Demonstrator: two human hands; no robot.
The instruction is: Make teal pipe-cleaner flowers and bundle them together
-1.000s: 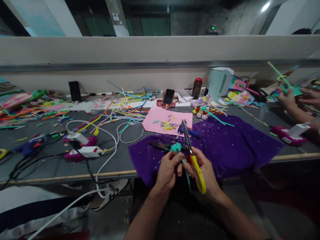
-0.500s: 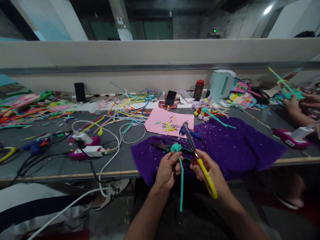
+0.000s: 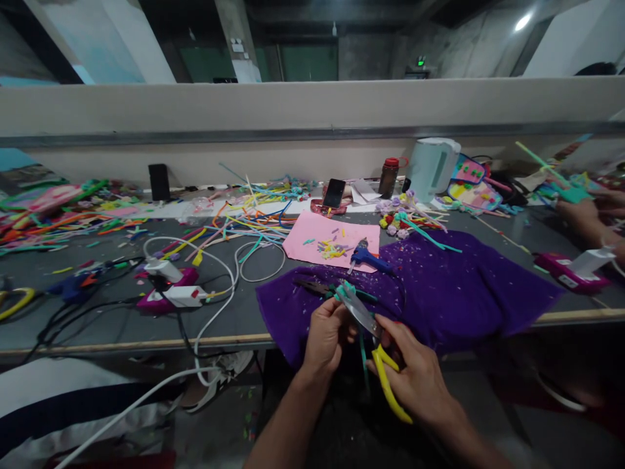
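Near the front edge of a purple cloth (image 3: 454, 286), the left hand (image 3: 326, 335) pinched a teal fuzzy flower (image 3: 343, 288) between thumb and fingers. The right hand (image 3: 415, 365) gripped 1 pair of yellow-handled scissors (image 3: 361, 311), whose blades slanted across the flower, partly hiding it. Pliers (image 3: 312, 287) lay just behind, then a blue glue gun (image 3: 374, 259) by a pink sheet (image 3: 303, 238). Farther back stood a kettle (image 3: 432, 169).

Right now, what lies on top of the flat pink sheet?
Short yellow, purple and teal fuzzy snippets lie on the sheet; a blue glue gun overlaps its near right corner, hiding whatever is beneath.
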